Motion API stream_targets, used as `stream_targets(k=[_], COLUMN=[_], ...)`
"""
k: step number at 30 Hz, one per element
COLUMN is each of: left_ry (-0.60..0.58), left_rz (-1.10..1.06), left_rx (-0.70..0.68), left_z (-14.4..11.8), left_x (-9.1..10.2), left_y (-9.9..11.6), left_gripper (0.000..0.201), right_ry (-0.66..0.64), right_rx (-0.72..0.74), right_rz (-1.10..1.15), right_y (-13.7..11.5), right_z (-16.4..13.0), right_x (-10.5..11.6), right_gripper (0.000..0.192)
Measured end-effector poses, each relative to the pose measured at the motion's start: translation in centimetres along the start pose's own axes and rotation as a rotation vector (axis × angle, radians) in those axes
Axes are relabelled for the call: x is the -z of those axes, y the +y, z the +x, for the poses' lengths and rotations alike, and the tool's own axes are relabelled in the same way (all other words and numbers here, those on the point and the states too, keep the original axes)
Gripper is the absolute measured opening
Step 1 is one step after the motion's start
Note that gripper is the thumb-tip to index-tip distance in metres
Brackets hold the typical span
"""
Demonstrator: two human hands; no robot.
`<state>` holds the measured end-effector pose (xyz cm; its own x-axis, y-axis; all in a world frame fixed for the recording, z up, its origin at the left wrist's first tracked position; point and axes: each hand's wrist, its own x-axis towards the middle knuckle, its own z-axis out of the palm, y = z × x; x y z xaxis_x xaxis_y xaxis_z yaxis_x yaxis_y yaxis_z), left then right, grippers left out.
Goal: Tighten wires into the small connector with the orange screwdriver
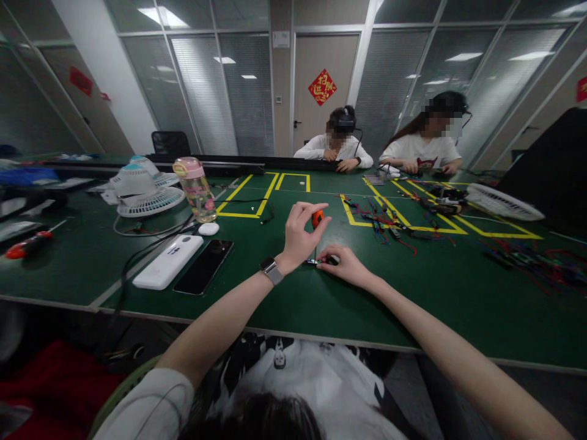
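Note:
My left hand, with a watch on its wrist, has thumb and fingers round the orange handle of a screwdriver. The screwdriver stands upright, its thin shaft running down to a small electronic part on the green table. Whether the tip sits in a screw is too small to tell. My right hand rests on the table, its fingertips closed on that part, a dark piece showing between them. Ahead and to the right lies a bunch of small circuit boards with red and blue wires.
A white power bank, a black phone and a pink-lidded bottle stand left. Farther left are white fans and an orange-and-black screwdriver. More wired parts lie right. Two people sit opposite.

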<state>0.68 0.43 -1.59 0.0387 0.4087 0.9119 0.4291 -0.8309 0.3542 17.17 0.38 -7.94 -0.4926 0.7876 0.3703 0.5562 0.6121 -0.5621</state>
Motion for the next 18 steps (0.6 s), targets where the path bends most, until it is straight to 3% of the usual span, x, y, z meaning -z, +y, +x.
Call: stream_targets(k=[7, 14, 18], left_ry=[-0.091, 0.0, -0.026], left_rz=[-0.082, 0.014, -0.004], left_rx=[-0.008, 0.004, 0.007], left_z=[0.01, 0.06, 0.03], left_x=[0.14, 0.07, 0.09], left_y=[0.09, 0.08, 0.05], left_gripper=[0.032, 0.018, 0.022], right_ry=[-0.01, 0.001, -0.004], right_rx=[-0.005, -0.005, -0.012], right_rz=[-0.004, 0.007, 0.003], right_y=[-0.04, -0.06, -0.32], right_z=[-0.05, -0.05, -0.03], right_x=[0.09, 0.05, 0.14], right_gripper=[0.008, 0.007, 0.007])
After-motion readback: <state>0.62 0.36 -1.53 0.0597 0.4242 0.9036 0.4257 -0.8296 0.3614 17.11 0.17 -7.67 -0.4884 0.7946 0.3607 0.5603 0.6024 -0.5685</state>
